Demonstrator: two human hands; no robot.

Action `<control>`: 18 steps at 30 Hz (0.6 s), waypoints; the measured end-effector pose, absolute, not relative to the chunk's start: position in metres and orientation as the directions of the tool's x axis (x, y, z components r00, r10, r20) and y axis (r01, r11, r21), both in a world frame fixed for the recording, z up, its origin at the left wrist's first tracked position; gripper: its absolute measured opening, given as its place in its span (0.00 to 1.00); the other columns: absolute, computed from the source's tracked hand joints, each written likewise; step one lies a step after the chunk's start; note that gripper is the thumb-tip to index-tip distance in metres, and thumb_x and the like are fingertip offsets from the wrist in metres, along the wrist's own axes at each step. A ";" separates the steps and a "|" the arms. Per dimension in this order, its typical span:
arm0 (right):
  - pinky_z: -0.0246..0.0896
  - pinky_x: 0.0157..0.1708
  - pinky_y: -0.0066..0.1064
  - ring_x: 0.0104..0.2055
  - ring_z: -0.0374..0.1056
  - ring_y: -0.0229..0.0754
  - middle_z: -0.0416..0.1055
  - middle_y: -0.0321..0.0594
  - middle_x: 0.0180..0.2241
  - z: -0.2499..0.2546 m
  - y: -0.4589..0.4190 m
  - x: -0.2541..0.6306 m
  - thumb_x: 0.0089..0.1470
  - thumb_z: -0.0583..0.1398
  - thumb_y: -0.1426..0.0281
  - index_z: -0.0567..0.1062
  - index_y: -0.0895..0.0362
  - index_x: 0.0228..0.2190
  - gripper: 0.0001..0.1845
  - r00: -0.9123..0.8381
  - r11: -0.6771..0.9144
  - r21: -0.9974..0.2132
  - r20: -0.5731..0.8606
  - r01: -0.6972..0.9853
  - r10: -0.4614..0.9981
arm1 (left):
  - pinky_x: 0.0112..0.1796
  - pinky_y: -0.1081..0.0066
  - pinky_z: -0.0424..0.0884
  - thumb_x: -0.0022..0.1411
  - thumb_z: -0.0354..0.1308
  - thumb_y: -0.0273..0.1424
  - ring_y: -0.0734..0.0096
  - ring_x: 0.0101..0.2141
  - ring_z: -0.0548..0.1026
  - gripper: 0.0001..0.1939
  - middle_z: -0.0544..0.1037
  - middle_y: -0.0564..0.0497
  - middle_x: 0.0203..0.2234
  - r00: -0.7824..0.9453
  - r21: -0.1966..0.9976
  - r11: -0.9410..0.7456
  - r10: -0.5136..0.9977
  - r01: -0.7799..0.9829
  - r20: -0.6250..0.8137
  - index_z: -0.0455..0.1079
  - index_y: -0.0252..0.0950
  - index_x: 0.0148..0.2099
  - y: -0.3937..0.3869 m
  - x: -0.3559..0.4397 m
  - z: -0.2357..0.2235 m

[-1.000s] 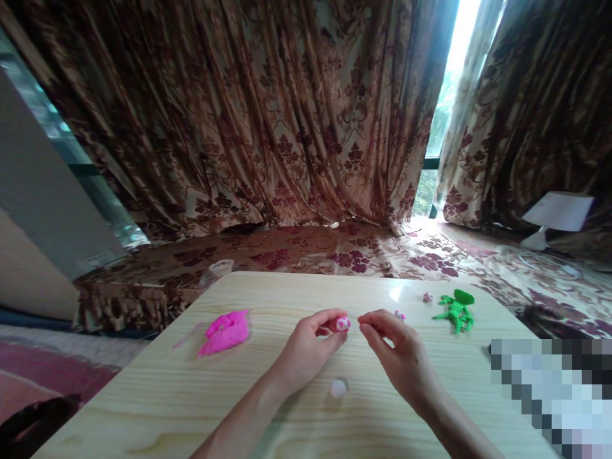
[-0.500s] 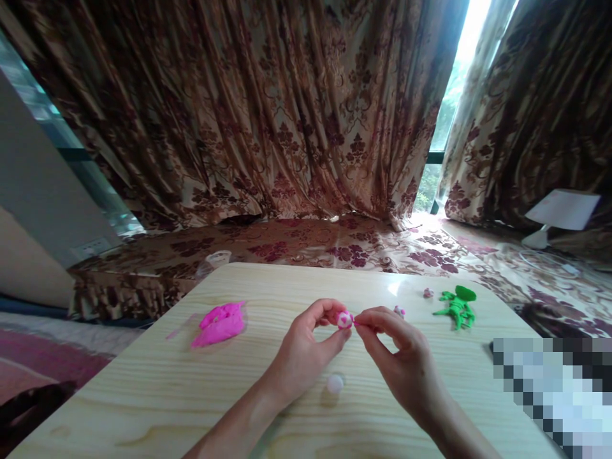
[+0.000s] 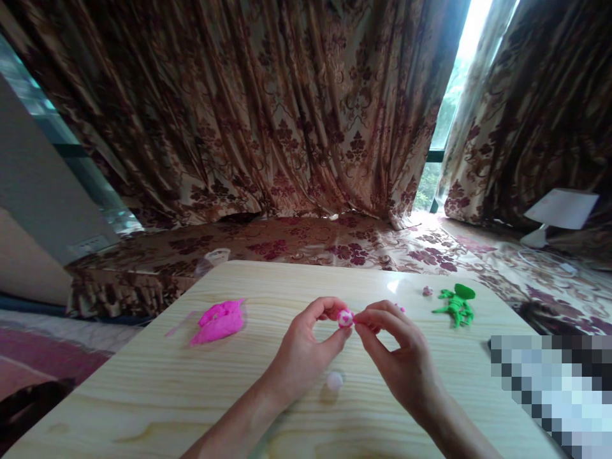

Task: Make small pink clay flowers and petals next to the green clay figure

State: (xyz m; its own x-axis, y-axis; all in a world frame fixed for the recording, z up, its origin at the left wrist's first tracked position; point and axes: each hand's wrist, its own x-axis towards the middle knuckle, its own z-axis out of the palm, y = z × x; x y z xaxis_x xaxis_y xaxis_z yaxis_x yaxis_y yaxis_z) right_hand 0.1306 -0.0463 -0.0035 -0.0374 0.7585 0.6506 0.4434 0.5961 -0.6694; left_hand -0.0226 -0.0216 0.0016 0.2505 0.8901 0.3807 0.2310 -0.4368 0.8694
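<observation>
Between the thumb and fingertips of my left hand (image 3: 313,335) is a small white clay ball (image 3: 345,319) with pink patches, held above the table. My right hand (image 3: 396,344) is closed in a pinch at the ball's right side, its fingertips touching the ball. A tiny bit of pink clay shows at those fingertips, mostly hidden. Just behind my right hand lies another pink-and-white ball (image 3: 400,308), partly covered by the fingers. A plain whitish ball (image 3: 335,381) rests on the table below my hands.
A pink clay lump in its wrapper (image 3: 220,322) lies left on the wooden table (image 3: 182,395). At the back right are a green clay figure (image 3: 456,306) and a small pinkish ball (image 3: 427,291). A blurred-out object (image 3: 554,389) lies at the right edge.
My right fingertips have closed in slightly on the ball, and the pink bit between them shows less. The left hand keeps its hold. The view has shifted very slightly.
</observation>
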 end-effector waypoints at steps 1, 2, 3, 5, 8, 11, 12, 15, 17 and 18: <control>0.62 0.30 0.29 0.31 0.64 0.37 0.67 0.38 0.29 -0.003 -0.046 0.130 0.52 0.56 0.75 0.73 0.56 0.31 0.05 -0.039 0.597 -0.669 0.651 0.442 0.758 | 0.44 0.71 0.63 0.54 0.56 0.29 0.72 0.39 0.70 0.10 0.74 0.53 0.36 0.250 0.866 -0.441 0.889 0.235 0.384 0.67 0.38 0.41 -0.022 -0.023 0.002; 0.62 0.30 0.30 0.31 0.64 0.37 0.67 0.38 0.30 -0.003 -0.047 0.130 0.52 0.56 0.75 0.73 0.56 0.31 0.06 -0.040 0.599 -0.669 0.651 0.440 0.758 | 0.44 0.71 0.63 0.54 0.56 0.29 0.72 0.39 0.70 0.09 0.74 0.53 0.36 0.252 0.863 -0.445 0.887 0.239 0.388 0.67 0.38 0.41 -0.022 -0.023 0.002; 0.62 0.30 0.30 0.31 0.64 0.37 0.67 0.38 0.30 -0.004 -0.047 0.130 0.52 0.56 0.75 0.73 0.56 0.32 0.06 -0.042 0.599 -0.670 0.651 0.439 0.758 | 0.44 0.71 0.63 0.54 0.56 0.29 0.72 0.39 0.70 0.09 0.74 0.53 0.36 0.253 0.860 -0.449 0.885 0.241 0.391 0.67 0.38 0.40 -0.022 -0.022 0.002; 0.62 0.30 0.30 0.31 0.64 0.37 0.67 0.38 0.30 -0.004 -0.047 0.130 0.52 0.56 0.75 0.73 0.56 0.32 0.06 -0.045 0.599 -0.671 0.649 0.437 0.759 | 0.44 0.71 0.63 0.54 0.55 0.28 0.72 0.39 0.70 0.09 0.73 0.53 0.36 0.258 0.855 -0.456 0.882 0.247 0.395 0.67 0.38 0.40 -0.023 -0.022 0.002; 0.62 0.30 0.30 0.30 0.64 0.37 0.67 0.38 0.30 -0.005 -0.046 0.131 0.52 0.56 0.75 0.73 0.56 0.32 0.06 -0.043 0.595 -0.668 0.649 0.447 0.760 | 0.44 0.72 0.63 0.54 0.55 0.28 0.72 0.39 0.70 0.09 0.73 0.53 0.36 0.262 0.849 -0.460 0.880 0.261 0.397 0.67 0.38 0.41 -0.023 -0.021 0.001; 0.62 0.30 0.30 0.30 0.64 0.37 0.67 0.38 0.30 -0.007 -0.046 0.132 0.52 0.56 0.75 0.73 0.56 0.32 0.07 -0.041 0.589 -0.665 0.646 0.459 0.762 | 0.44 0.72 0.63 0.54 0.56 0.28 0.72 0.39 0.70 0.10 0.73 0.53 0.36 0.266 0.841 -0.467 0.877 0.271 0.401 0.67 0.38 0.41 -0.023 -0.021 -0.001; 0.62 0.30 0.30 0.30 0.64 0.37 0.67 0.38 0.30 -0.007 -0.046 0.132 0.52 0.56 0.75 0.73 0.56 0.32 0.07 -0.041 0.588 -0.665 0.646 0.461 0.763 | 0.44 0.72 0.63 0.54 0.56 0.28 0.72 0.39 0.70 0.10 0.73 0.53 0.36 0.267 0.840 -0.469 0.876 0.272 0.403 0.67 0.38 0.41 -0.023 -0.021 -0.001; 0.62 0.30 0.30 0.30 0.63 0.37 0.66 0.38 0.30 -0.008 -0.046 0.132 0.52 0.56 0.75 0.73 0.56 0.32 0.07 -0.040 0.586 -0.662 0.647 0.466 0.762 | 0.44 0.71 0.63 0.54 0.56 0.27 0.72 0.39 0.69 0.10 0.73 0.52 0.36 0.268 0.840 -0.470 0.875 0.270 0.403 0.67 0.37 0.41 -0.023 -0.021 -0.001; 0.61 0.30 0.30 0.30 0.63 0.37 0.66 0.38 0.30 -0.009 -0.045 0.132 0.52 0.56 0.76 0.73 0.56 0.31 0.06 -0.030 0.584 -0.661 0.650 0.471 0.760 | 0.44 0.71 0.63 0.54 0.55 0.27 0.71 0.39 0.69 0.10 0.73 0.52 0.36 0.270 0.841 -0.468 0.876 0.270 0.401 0.67 0.37 0.41 -0.023 -0.021 -0.001; 0.61 0.29 0.30 0.30 0.63 0.37 0.66 0.38 0.30 -0.010 -0.045 0.132 0.52 0.56 0.76 0.72 0.56 0.31 0.06 -0.024 0.582 -0.660 0.651 0.475 0.759 | 0.44 0.71 0.63 0.54 0.55 0.27 0.71 0.39 0.69 0.10 0.73 0.52 0.36 0.272 0.842 -0.468 0.876 0.269 0.399 0.67 0.37 0.41 -0.023 -0.021 -0.001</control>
